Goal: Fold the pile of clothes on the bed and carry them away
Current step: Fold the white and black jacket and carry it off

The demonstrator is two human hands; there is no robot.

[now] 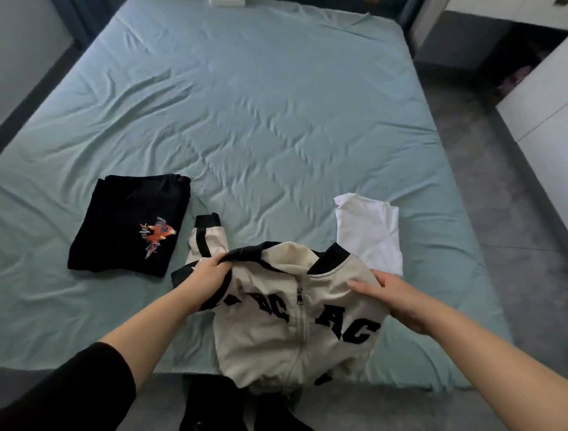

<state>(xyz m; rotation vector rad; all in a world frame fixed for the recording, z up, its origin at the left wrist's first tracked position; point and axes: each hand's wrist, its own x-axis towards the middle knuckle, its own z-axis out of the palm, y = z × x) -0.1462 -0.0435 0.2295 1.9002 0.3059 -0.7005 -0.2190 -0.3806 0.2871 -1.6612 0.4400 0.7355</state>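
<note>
A cream zip jacket [276,341] with black trim and black letters lies front-up at the near edge of the bed [246,123], its hem hanging over the edge. My left hand [209,273] grips its left shoulder by the black collar, fingers curled into the cloth. My right hand [390,295] rests on the right shoulder with the fingers laid out flat. One sleeve with a black cuff [207,233] sticks out behind my left hand. A folded black garment [123,224] with an orange print lies to the left. A folded white garment [368,233] lies to the right.
The teal sheet stretches wrinkled beyond the clothes. Grey floor [491,215] runs along the right side of the bed, with white furniture [541,110] beyond it. A white item [227,2] sits at the bed's far edge.
</note>
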